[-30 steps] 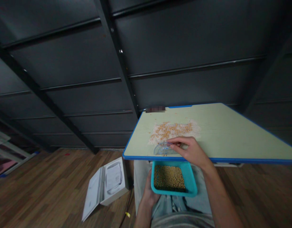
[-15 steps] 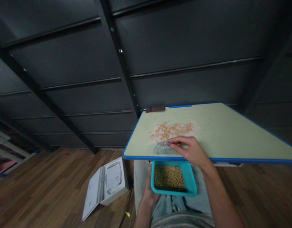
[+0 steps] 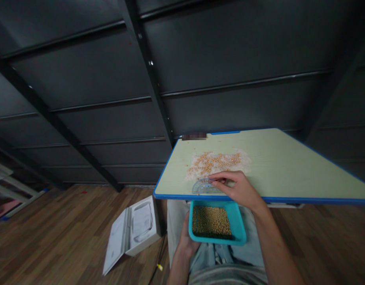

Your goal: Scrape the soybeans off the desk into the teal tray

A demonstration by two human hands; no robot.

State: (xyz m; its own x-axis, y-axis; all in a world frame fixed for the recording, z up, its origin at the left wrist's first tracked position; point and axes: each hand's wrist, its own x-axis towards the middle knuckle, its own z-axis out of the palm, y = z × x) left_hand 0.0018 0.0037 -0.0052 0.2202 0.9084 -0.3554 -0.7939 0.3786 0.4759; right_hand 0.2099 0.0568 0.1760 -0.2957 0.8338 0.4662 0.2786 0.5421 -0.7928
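Note:
My right hand is closed in a pinch on a clear plastic protractor, which lies near the front edge of the table. Just beyond it spreads a patch of white grains mixed with yellow soybeans. One loose bean sits by the protractor at the table edge. Below the table, my left hand grips the left side of a turquoise plastic basket over my lap. Soybeans fill much of this basket. Part of my left hand's fingers is hidden under the basket.
The pale green table has a blue rim. A dark pixelated object sits at its far left edge. On the wooden floor at left stands an open white box, with a cable beside it. Dark metal panels rise behind.
A bean now shows at the table's front edge by the protractor. The protractor has shifted very slightly; both hands stay in nearly the same place.

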